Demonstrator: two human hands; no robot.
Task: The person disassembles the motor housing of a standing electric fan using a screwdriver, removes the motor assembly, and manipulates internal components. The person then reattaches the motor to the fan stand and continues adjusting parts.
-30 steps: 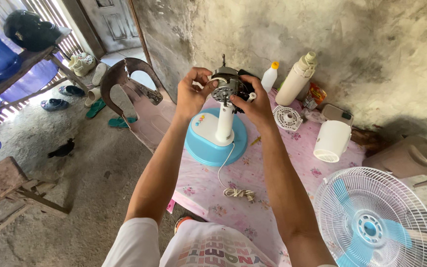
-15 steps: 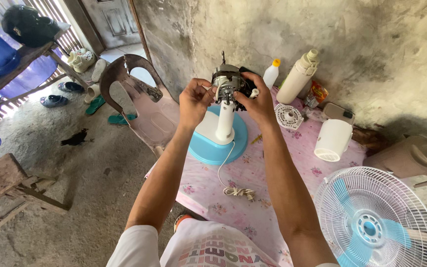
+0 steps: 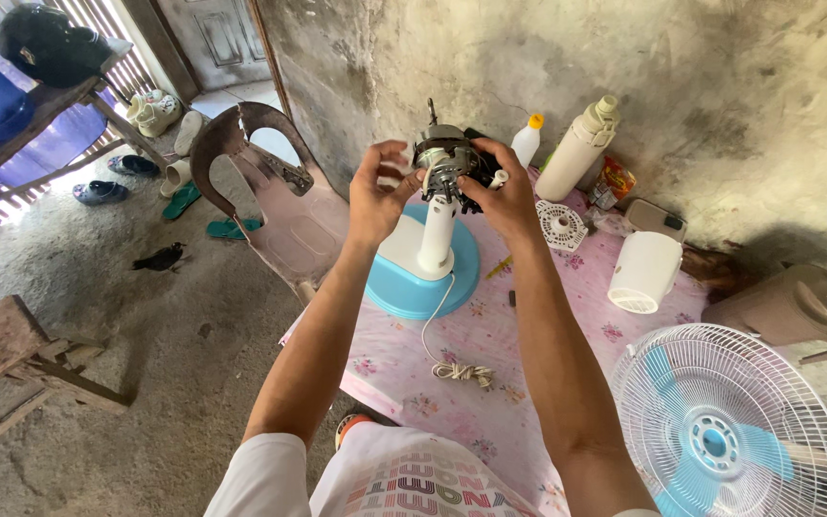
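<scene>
We count two hands (image 3: pixel 375 206) (image 3: pixel 504 201), one bare fan motor (image 3: pixel 444 158) on its stand, one grille (image 3: pixel 729 431) near right, two white bottles (image 3: pixel 576 148) (image 3: pixel 526 141) far off, one brown jug (image 3: pixel 792 306) at right.

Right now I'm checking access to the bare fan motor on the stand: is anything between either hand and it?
Nothing visible. The left hand and right hand flank the fan motor atop the white stand, fingers at its sides. The white bottles stand behind, clear of both.

A blue-and-white fan base (image 3: pixel 413 278) stands on a pink flowered tablecloth (image 3: pixel 490 383).
</scene>
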